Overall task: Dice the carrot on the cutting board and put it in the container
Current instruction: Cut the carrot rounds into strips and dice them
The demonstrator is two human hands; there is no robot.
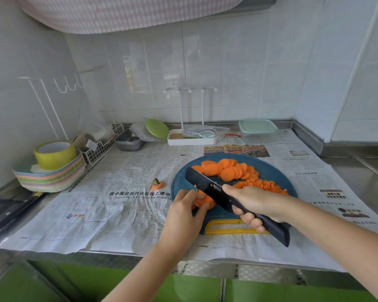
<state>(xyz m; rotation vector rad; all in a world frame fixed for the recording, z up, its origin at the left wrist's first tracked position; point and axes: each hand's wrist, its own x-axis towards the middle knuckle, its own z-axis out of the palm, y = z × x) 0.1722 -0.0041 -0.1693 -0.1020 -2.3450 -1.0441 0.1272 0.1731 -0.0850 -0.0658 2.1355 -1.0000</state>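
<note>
A round blue cutting board (277,171) with a yellow handle lies on newspaper. Orange carrot slices (225,170) are piled at its far side, and a heap of diced carrot (263,185) lies to their right. My left hand (187,211) pinches a small stack of carrot slices (203,201) at the board's near left. My right hand (252,205) grips the handle of a dark knife (203,184), whose blade slants up to the left beside that stack. A clear container with a pale green lid (257,130) stands at the back right.
A cut carrot top (157,184) lies on the newspaper left of the board. Stacked pastel plates with a tape roll (52,168) sit far left. A wire basket (100,147), metal tray (130,141) and white rack (191,136) line the back wall.
</note>
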